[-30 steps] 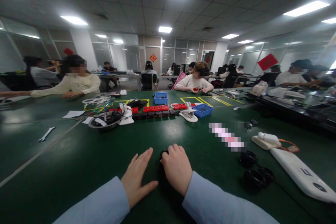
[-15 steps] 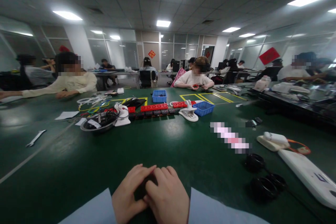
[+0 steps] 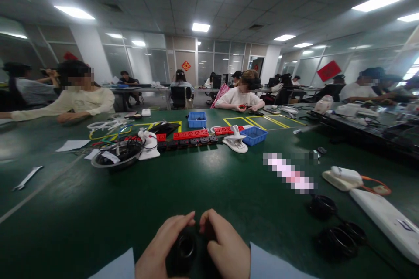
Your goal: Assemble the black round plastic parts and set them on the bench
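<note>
A dark round object with a shiny ring (image 3: 186,246) sits between my hands at the bottom of the view; its lower body is dark and hard to make out. My left hand (image 3: 160,246) curves along its left side, fingers stretched forward over its far edge. On the other side, my right hand (image 3: 227,244) is loosely curled, with thumb and fingers apart. A narrow gap separates the fingertips of the two hands. Whether either hand touches the object is not clear. Off to the right lie black ring-shaped pieces (image 3: 337,243) with a cable.
A white power bank-like slab (image 3: 386,222) and a white device with an orange cable (image 3: 347,174) are at right. Farther back are a metal bowl (image 3: 98,163), white clip stand (image 3: 235,141), red blocks (image 3: 190,134) and blue bins (image 3: 253,136). A wrench (image 3: 28,178) lies left. People sit around.
My hands, closed together over the middle before, have moved apart, uncovering the dark object with the shiny ring. The camera view has shifted slightly.
</note>
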Demonstrator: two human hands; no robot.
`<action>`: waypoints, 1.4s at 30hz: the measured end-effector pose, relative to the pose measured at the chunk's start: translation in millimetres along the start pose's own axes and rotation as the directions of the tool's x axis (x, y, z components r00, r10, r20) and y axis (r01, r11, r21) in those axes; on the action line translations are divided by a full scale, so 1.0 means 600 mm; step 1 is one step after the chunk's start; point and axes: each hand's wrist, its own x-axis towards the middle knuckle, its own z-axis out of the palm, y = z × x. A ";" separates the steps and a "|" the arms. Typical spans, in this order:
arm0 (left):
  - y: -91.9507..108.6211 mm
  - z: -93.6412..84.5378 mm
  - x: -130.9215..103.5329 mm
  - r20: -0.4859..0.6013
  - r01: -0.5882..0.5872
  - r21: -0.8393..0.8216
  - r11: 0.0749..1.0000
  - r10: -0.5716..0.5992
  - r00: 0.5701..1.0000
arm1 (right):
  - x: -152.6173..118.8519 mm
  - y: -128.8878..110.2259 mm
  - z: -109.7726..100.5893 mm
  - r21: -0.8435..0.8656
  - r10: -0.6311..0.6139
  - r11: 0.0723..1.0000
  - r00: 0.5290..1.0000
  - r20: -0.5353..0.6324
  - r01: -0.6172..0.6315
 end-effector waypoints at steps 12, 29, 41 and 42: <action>0.019 -0.066 0.015 0.055 -0.093 0.001 0.996 0.092 0.994 | 0.025 0.012 -0.028 -0.006 -0.184 0.978 0.869 0.460 0.210; 0.105 -0.109 0.083 0.502 -0.106 0.407 0.907 -0.125 0.856 | 0.028 0.009 -0.008 -0.181 -0.250 0.920 0.877 0.411 0.347; 0.110 -0.101 0.074 0.531 -0.092 0.293 0.952 -0.082 0.844 | 0.024 0.015 0.004 -0.216 -0.266 0.904 0.881 0.392 0.368; 0.112 -0.100 0.074 0.526 -0.080 0.311 0.947 -0.101 0.844 | 0.025 0.016 0.004 -0.219 -0.266 0.903 0.881 0.390 0.370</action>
